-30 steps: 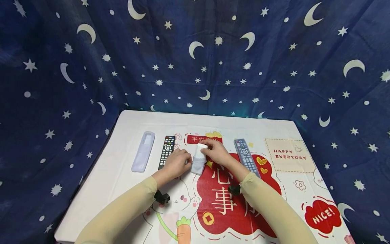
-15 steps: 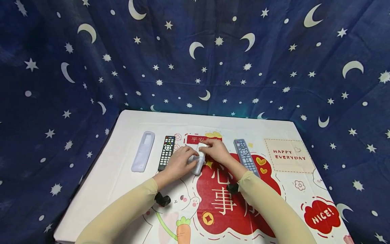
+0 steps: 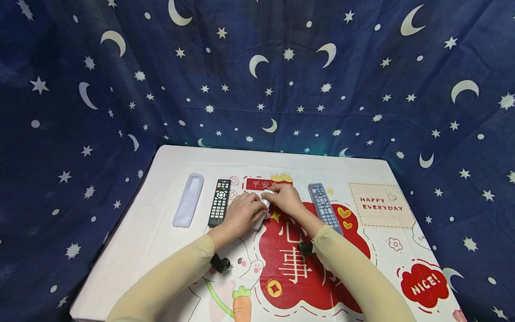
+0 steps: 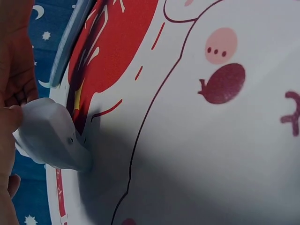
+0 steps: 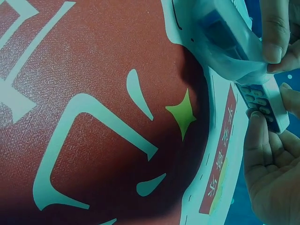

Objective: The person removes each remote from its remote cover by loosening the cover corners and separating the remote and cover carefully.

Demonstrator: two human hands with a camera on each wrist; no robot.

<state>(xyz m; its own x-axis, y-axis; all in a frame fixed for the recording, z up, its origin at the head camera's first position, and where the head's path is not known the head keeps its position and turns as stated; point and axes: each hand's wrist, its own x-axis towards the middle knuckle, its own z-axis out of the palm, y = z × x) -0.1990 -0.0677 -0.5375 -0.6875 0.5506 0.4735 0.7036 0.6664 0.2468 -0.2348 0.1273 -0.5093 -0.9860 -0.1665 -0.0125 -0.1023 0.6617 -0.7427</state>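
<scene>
A white remote control (image 5: 276,108) with small buttons and a display is partly covered by a translucent silicone sleeve (image 5: 236,68). My right hand (image 3: 287,200) pinches the bare button end, thumb and fingers on either side. With its fingertips at the sleeve's edge, my left hand (image 3: 241,212) grips the sleeved part and hides much of it in the head view. In the left wrist view the sleeve's pale end (image 4: 47,133) tilts over the tablecloth.
Left of the hands lie a black remote (image 3: 219,202) and a pale, vacant silicone sleeve (image 3: 188,200). A remote in a bluish-grey cover (image 3: 324,206) lies to the right, near my right forearm. A printed cloth (image 3: 169,250) covers the table; a starry curtain hangs behind.
My left hand has moved right from beside the white remote and taken hold of its sleeved part. My right hand keeps its grip at the far end.
</scene>
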